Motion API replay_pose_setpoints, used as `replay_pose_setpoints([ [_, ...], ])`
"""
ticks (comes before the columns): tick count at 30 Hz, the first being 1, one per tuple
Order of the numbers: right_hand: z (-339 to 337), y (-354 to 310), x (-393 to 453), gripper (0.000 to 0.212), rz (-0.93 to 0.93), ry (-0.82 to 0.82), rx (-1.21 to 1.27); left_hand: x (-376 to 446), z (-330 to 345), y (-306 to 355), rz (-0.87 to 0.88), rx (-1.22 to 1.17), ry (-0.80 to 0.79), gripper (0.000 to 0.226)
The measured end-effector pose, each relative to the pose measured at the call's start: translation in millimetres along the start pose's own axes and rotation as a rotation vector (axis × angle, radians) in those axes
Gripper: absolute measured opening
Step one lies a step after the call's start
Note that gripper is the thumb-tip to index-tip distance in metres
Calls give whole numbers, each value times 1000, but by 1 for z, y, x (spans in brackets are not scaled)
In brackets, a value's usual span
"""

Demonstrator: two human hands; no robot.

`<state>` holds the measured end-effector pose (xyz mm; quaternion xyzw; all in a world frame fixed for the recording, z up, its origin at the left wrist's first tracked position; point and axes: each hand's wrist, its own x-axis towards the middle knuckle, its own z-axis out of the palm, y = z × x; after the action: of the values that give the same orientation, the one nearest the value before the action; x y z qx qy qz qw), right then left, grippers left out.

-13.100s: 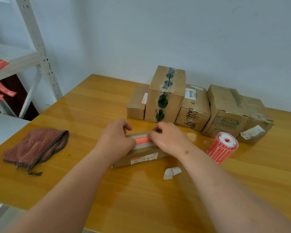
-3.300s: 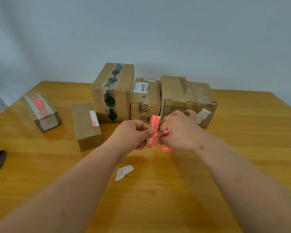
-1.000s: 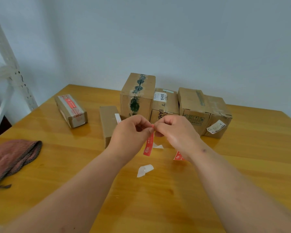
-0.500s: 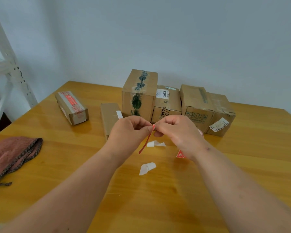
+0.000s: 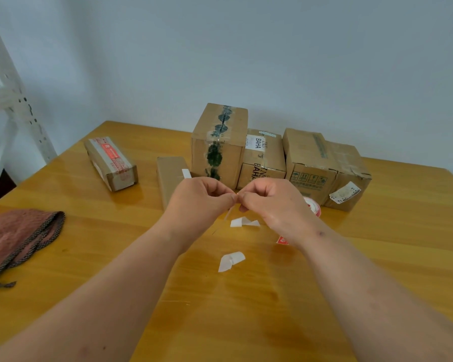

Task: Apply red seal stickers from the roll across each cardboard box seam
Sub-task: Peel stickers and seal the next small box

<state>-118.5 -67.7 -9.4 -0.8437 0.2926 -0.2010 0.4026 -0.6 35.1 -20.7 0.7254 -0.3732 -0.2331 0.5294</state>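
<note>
Your left hand [image 5: 199, 202] and right hand [image 5: 270, 202] meet above the table [image 5: 377, 257], both pinching one thin sticker strip [image 5: 228, 213], seen edge-on. The sticker roll [image 5: 313, 206] lies behind your right hand, near the boxes. One box [image 5: 262, 158] has a label reading "BAHA". The sealed box [image 5: 110, 163] lies far left.

Sticker turns edge-on
The red sticker [image 5: 228, 212] between both hands now shows only a thin pale edge, its red face gone.
</note>
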Motion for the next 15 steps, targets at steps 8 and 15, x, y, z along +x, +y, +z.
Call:
replay_pose_setpoints([
  [8, 0, 3, 7, 15, -10, 23, -127, 6, -2, -2, -141, -64, 84, 15],
  [15, -12, 2, 10, 20, 50, 123, -641, 15, -20, 0, -292, -451, 357, 8],
])
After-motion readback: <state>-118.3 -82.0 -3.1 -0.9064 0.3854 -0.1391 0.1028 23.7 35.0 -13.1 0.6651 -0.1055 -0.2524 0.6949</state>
